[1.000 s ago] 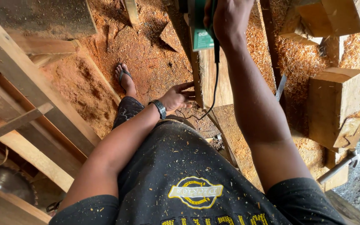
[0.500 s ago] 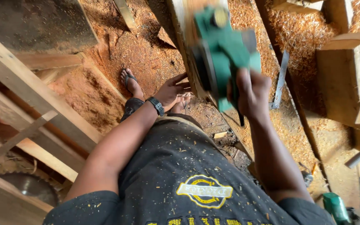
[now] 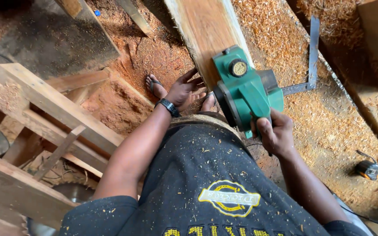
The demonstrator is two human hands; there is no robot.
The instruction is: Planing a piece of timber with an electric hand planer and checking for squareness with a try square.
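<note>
The right hand wraps tightly around the rear handle of a green planer, which sits on the near end of a long plank. The left hand, fingers spread, rests against the plank's left edge just beside the planer; a dark watch circles its wrist. Sawdust covers the ground around. A metal square lies right of the planer. A wooden frame stands to the left.
</note>
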